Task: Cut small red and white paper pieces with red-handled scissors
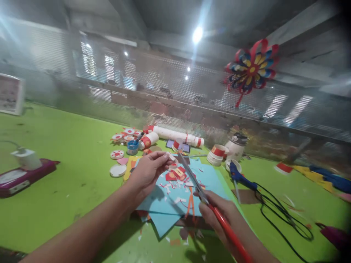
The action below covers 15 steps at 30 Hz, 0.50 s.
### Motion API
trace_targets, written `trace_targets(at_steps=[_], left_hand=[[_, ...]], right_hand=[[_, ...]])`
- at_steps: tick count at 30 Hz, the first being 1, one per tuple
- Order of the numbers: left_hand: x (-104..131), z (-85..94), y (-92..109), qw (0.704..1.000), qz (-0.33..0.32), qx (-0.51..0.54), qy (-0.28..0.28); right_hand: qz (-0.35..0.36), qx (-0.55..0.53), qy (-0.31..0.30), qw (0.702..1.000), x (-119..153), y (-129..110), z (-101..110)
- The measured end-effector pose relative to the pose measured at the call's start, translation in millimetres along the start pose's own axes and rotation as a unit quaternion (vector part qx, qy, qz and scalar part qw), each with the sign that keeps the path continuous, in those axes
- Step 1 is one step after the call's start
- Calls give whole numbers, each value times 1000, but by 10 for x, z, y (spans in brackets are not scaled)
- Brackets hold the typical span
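My left hand [148, 170] pinches a small white piece [171, 157], perhaps paper or card, between thumb and fingertips. My right hand [219, 209] is wrapped around long scissors [192, 176] with red handles. Their metal blades point up and away, with the tips just right of the white piece. Whether the blades touch it I cannot tell. Below both hands lie light blue sheets [153, 199], strewn with white and red scraps. Red and yellow cut-outs [177, 174] and thin orange strips [190, 202] rest on them.
A blue glue gun [242, 177] with a looping black cord lies right. White-and-red tubes [175, 136], a blue jar [132, 147] and tape rolls [215, 155] stand behind the sheets. At left sits a purple power strip [30, 176]. A mesh screen borders the green table [82, 153].
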<state>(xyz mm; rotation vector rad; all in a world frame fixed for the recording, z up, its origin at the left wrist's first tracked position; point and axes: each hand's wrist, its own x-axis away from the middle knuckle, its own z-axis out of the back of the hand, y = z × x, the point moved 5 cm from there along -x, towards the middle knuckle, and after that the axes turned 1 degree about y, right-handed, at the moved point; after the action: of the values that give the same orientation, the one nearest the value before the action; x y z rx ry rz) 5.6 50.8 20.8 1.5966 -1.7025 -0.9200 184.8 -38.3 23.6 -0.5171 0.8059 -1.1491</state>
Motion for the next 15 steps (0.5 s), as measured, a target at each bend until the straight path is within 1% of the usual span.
trace_targets(at_steps=[2, 4, 6, 11, 15], left_hand=[[-36, 46, 48, 1000, -18, 9, 15], [-45, 60, 66, 999, -30, 7, 17], [-37, 57, 63, 999, -32, 0, 18], [-13, 44, 34, 999, -10, -37, 21], [-13, 30, -3, 999, 8, -41, 10]], right_hand=[[-11, 18, -29, 999, 10, 28, -62], [-34, -37, -69, 996, 29, 32, -142], [-45, -59, -84, 994, 47, 5, -183], [-24, -10, -63, 998, 61, -76, -150], [-13, -15, -41, 999, 69, -62, -133]])
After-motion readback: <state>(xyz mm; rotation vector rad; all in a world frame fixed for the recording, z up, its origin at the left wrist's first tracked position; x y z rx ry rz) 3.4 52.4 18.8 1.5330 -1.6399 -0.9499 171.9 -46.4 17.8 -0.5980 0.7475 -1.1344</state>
